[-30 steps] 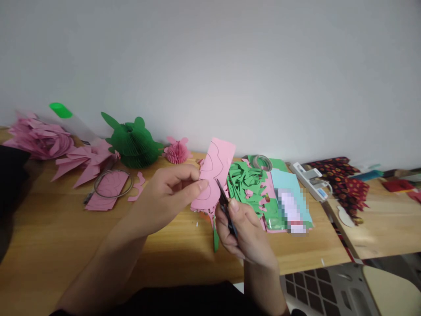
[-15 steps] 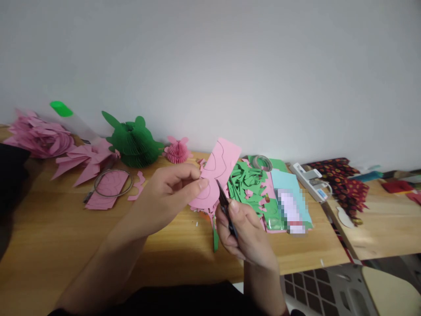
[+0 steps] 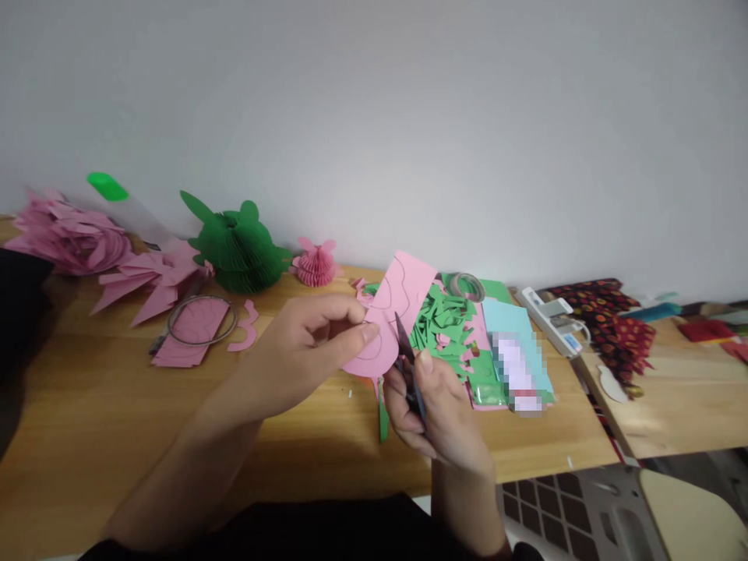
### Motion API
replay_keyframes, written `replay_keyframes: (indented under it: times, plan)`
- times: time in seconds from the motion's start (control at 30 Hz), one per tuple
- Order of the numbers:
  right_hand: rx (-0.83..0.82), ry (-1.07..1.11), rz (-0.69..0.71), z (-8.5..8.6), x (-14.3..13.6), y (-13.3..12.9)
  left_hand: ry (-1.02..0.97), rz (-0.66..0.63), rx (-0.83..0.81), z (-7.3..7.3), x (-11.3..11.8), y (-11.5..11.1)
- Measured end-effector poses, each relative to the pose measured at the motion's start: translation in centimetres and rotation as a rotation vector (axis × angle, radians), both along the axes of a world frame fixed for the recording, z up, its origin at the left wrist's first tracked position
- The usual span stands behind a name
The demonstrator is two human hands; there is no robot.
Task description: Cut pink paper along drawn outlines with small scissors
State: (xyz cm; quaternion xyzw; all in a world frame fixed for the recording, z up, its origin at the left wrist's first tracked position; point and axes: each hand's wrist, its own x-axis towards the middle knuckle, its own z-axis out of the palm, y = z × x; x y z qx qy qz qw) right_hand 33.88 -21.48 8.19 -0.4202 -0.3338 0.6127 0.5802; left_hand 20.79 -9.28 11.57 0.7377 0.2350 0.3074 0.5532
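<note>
Pinched in the left hand over a wooden table, drawn-on pink paper slants away rightward — scissors, gripped in the right hand, at its right edge.

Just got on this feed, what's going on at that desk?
A person's left hand pinches a pink paper with curved lines drawn on it, and the right hand holds scissors at the paper's edge. The lower part has a rounded outline; the upper part still has straight edges. Green paper scraps lie just beyond, and a metal ring rests over more pink sheets on the left.
</note>
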Motion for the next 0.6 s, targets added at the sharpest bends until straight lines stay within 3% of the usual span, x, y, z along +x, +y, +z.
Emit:
replay_keyframes:
  times: [0.6]
  plan:
    - [-0.006,-0.029,-0.002,0.09,-0.03,-0.06,-0.082,-0.002,-0.014,-0.04,-0.10,0.06]
